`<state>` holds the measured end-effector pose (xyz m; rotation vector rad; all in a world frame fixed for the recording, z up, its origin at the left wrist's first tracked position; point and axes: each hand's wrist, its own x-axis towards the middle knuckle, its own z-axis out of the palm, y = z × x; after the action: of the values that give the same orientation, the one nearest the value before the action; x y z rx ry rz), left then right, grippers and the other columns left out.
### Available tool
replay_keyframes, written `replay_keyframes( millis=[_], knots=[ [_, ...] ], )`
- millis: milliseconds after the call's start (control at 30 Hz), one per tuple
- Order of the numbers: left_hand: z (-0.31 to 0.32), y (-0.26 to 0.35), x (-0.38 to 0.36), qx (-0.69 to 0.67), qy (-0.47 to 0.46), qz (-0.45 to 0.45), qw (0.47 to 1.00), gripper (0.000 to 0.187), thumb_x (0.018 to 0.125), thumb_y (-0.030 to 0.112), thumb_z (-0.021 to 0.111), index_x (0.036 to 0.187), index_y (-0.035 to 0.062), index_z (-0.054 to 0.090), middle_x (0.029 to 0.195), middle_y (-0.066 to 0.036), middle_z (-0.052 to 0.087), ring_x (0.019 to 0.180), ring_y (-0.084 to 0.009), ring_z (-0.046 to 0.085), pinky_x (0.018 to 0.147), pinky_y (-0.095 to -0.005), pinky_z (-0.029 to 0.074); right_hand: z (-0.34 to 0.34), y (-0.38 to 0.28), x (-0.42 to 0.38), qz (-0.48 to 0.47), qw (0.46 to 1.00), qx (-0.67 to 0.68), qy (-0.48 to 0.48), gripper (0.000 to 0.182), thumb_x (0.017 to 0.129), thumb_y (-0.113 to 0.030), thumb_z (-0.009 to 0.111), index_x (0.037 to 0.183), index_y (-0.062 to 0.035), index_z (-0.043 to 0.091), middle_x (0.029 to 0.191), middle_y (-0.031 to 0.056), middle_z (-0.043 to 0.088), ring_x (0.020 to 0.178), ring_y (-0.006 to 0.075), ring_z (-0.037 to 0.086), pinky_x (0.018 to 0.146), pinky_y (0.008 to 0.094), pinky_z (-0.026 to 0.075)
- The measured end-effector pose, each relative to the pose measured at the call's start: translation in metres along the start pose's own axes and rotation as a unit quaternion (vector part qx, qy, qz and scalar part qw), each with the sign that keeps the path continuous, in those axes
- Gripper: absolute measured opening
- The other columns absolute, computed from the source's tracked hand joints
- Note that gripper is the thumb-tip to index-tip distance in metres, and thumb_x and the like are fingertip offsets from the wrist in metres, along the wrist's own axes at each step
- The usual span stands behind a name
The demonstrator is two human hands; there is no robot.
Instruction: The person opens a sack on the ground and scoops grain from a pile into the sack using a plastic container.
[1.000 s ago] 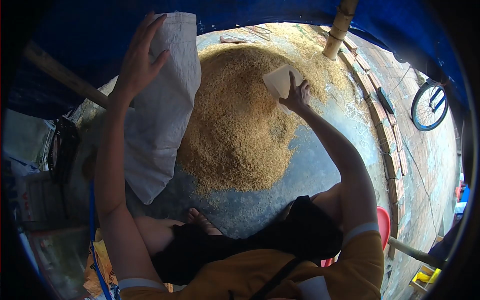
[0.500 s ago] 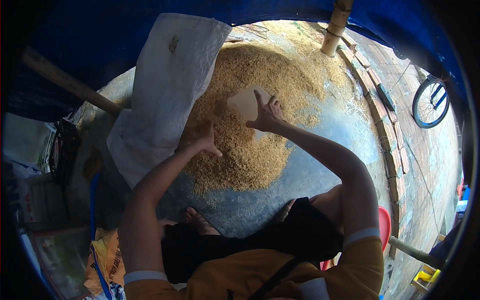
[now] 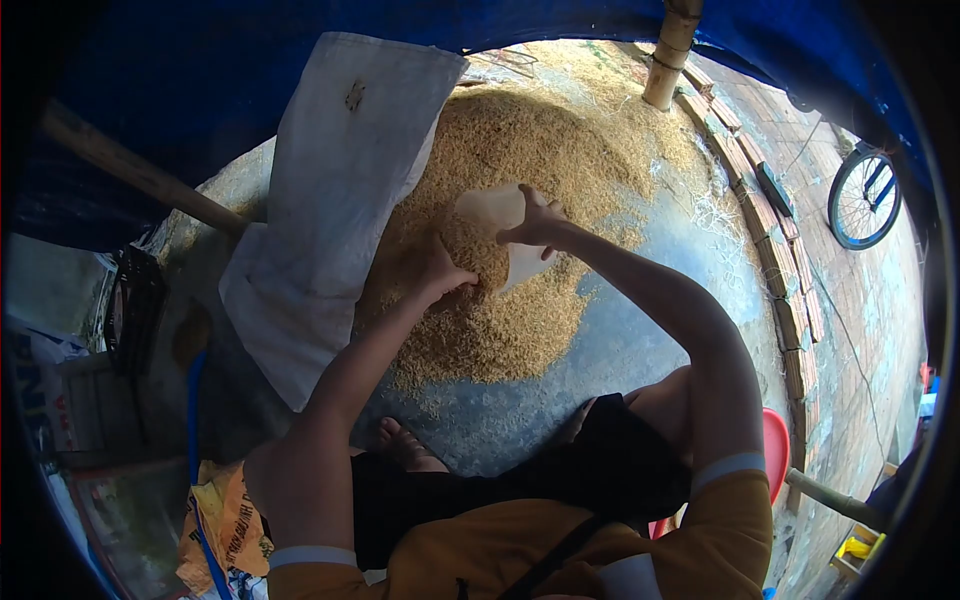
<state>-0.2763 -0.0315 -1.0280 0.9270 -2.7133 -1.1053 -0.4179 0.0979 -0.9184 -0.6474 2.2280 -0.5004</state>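
A heap of golden husk-like grain [image 3: 500,345] lies on the concrete floor in front of me. My right hand [image 3: 541,222] grips a pale translucent plastic scoop [image 3: 490,206] from its right side, and grain shows in its mouth. At the scoop's left, my left hand [image 3: 440,274] is against the grain, thumb apart from the fingers; the fingertips are partly hidden. Left of the heap, a white woven sack [image 3: 335,150] lies draped, close to my left forearm.
A bamboo post [image 3: 672,60] stands at the far right of the heap, and a bamboo pole [image 3: 140,165] slants at left. Bricks [image 3: 765,250] line the floor's right edge, with a bicycle wheel [image 3: 864,200] beyond. Blue tarp [image 3: 560,20] hangs overhead. A red seat [image 3: 776,455] is beside me.
The scoop has tipped and come slightly nearer, with more grain in its mouth. My left hand has moved right, toward the scoop.
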Motion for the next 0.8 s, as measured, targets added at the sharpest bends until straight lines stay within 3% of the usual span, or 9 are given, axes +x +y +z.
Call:
replay_keyframes(
  millis=[67,133,200,333,400,467,567,667,800],
  knots=[
    [0.009,0.019,0.003,-0.016,-0.006,-0.019,1.0,0.102,0.048,0.019,0.077,0.129,0.0025,0.018,0.127,-0.02,0.03,0.119,-0.0315,0.029,0.1,-0.0363,0.025,-0.001,0.004,0.01,0.015,0.99,0.121,-0.073,0.1,0.059,-0.032,0.073,0.132,-0.0189,0.005,0.126,0.0228,0.025,0.106,0.0408,0.041,0.062,0.0486,0.053],
    [0.012,0.038,0.005,-0.033,-0.011,-0.039,0.999,0.095,0.051,0.017,0.075,0.128,0.0025,0.021,0.125,-0.019,0.033,0.118,-0.0316,0.031,0.099,-0.0366,0.026,-0.002,0.016,0.019,0.003,0.98,0.169,-0.106,0.098,0.06,-0.03,0.072,0.132,-0.0188,0.006,0.126,0.021,0.026,0.107,0.0399,0.04,0.065,0.0504,0.052],
    [0.003,0.057,0.015,-0.045,-0.117,0.035,0.991,0.081,0.057,0.017,0.071,0.125,0.0025,0.029,0.123,-0.02,0.034,0.116,-0.0319,0.033,0.098,-0.0366,0.028,-0.01,0.025,0.025,-0.015,0.968,0.211,-0.134,0.097,0.061,-0.029,0.071,0.132,-0.0187,0.006,0.127,0.0192,0.027,0.108,0.039,0.04,0.068,0.0522,0.05],
    [-0.042,0.096,0.027,0.054,-0.124,0.173,0.976,0.065,0.061,0.014,0.066,0.119,0.0034,0.038,0.123,-0.023,0.032,0.117,-0.0352,0.03,0.095,-0.0409,0.028,-0.023,0.064,0.044,0.03,0.941,0.308,-0.134,0.091,0.063,-0.028,0.069,0.132,-0.018,0.011,0.126,0.0199,0.03,0.109,0.041,0.039,0.074,0.0533,0.047],
    [-0.067,0.104,0.033,0.201,0.098,0.205,0.953,0.041,0.065,0.012,0.06,0.105,0.0023,0.05,0.13,-0.026,0.018,0.121,-0.0414,0.019,0.097,-0.0461,0.025,-0.027,0.082,0.054,0.03,0.928,0.336,-0.159,0.088,0.063,-0.029,0.069,0.131,-0.0179,0.014,0.126,0.0205,0.029,0.109,0.0411,0.038,0.075,0.0525,0.047],
    [-0.089,0.095,0.042,0.269,0.26,0.236,0.897,0.033,0.065,0.01,0.06,0.096,0.0021,0.055,0.123,-0.024,0.027,0.115,-0.0408,0.027,0.09,-0.0486,0.029,-0.032,0.09,0.057,0.046,0.937,0.29,-0.189,0.085,0.065,-0.031,0.067,0.131,-0.0184,0.016,0.126,0.0227,0.029,0.109,0.0412,0.039,0.078,0.0507,0.046],
    [-0.11,0.077,0.049,0.269,0.289,0.22,0.892,0.025,0.064,0.01,0.061,0.088,0.003,0.057,0.115,-0.021,0.032,0.105,-0.0368,0.035,0.082,-0.0451,0.033,-0.03,0.089,0.049,0.051,0.928,0.311,-0.199,0.082,0.065,-0.029,0.068,0.129,-0.0142,0.019,0.129,0.0216,0.023,0.117,0.0399,0.028,0.077,0.0535,0.046],
    [-0.129,0.077,0.046,0.265,0.306,0.304,0.863,0.021,0.064,0.008,0.06,0.084,0.0025,0.056,0.109,-0.018,0.036,0.099,-0.0343,0.037,0.077,-0.0428,0.034,-0.03,0.091,0.051,0.044,0.925,0.32,-0.199,0.081,0.064,-0.031,0.068,0.129,-0.0138,0.022,0.127,0.0247,0.023,0.115,0.0401,0.032,0.077,0.053,0.046],
    [-0.144,0.081,0.044,0.281,0.378,0.293,0.832,0.026,0.064,0.006,0.06,0.089,0.0036,0.053,0.102,-0.016,0.042,0.095,-0.0306,0.042,0.077,-0.0404,0.034,-0.036,0.084,0.047,0.079,0.927,0.296,-0.217,0.082,0.064,-0.033,0.068,0.128,-0.0128,0.023,0.126,0.0266,0.023,0.113,0.0419,0.034,0.077,0.0532,0.046]
  ],
)
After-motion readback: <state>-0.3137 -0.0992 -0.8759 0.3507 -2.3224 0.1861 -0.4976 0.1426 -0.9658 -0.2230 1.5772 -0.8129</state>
